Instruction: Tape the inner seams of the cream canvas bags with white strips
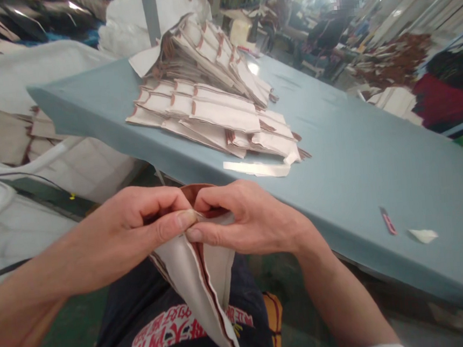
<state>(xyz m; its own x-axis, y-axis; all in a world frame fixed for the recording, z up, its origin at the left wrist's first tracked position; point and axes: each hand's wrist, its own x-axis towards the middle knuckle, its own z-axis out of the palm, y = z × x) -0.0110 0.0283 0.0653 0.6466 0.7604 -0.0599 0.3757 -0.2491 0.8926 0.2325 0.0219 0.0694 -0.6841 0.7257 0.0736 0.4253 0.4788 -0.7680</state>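
Note:
A cream fabric piece with brown edges [187,269] hangs over my lap, pinched at its top by both hands. My left hand [150,224] grips it between thumb and bent fingers. Right beside it, my right hand [235,219] holds the same piece, the two thumbs almost touching at the seam. A brown part shows behind the fingers. Beyond my hands, stacks of similar cream pieces [218,110] lie on the blue-green table [344,163], with a pale strip [257,168] near its edge.
A small pink-handled tool [388,222] and a white scrap [423,235] lie on the table's right part. White bins [85,164] holding fabric stand at the left. A person [324,33] is at the back, near brown and red piles.

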